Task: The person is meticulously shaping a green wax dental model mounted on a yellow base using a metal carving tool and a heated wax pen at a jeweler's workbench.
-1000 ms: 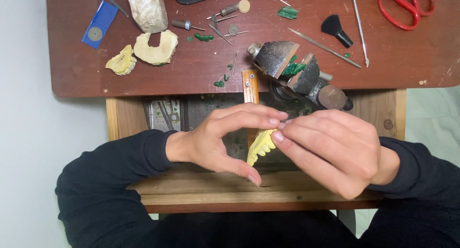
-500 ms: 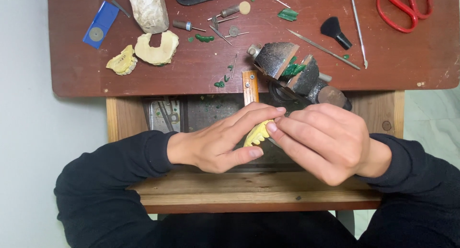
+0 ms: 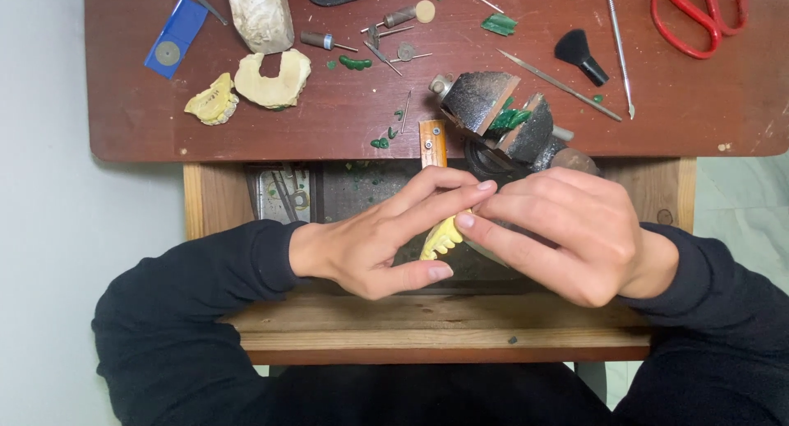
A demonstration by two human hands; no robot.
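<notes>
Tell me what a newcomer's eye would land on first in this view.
First, the two hands meeting at the centre: the left hand and right hand pinch a small yellow dental cast over an open wooden drawer. Next, the red scissors at the top right corner of the reddish-brown bench. Just above the hands sits a dark vise clamping green wax.

**Bench count, from my remote seat**

I count two hands, the left hand (image 3: 370,245) and the right hand (image 3: 567,233), sharing one yellow tooth cast (image 3: 441,238). On the red-brown bench top (image 3: 699,105) I make out one more yellow cast (image 3: 212,102), one cream horseshoe cast (image 3: 274,77), one whitish plaster block (image 3: 261,13), one blue card (image 3: 175,37), one pair of red scissors (image 3: 699,15), one black brush (image 3: 578,53) and one dark vise (image 3: 501,118). Green wax bits are too scattered to count.
</notes>
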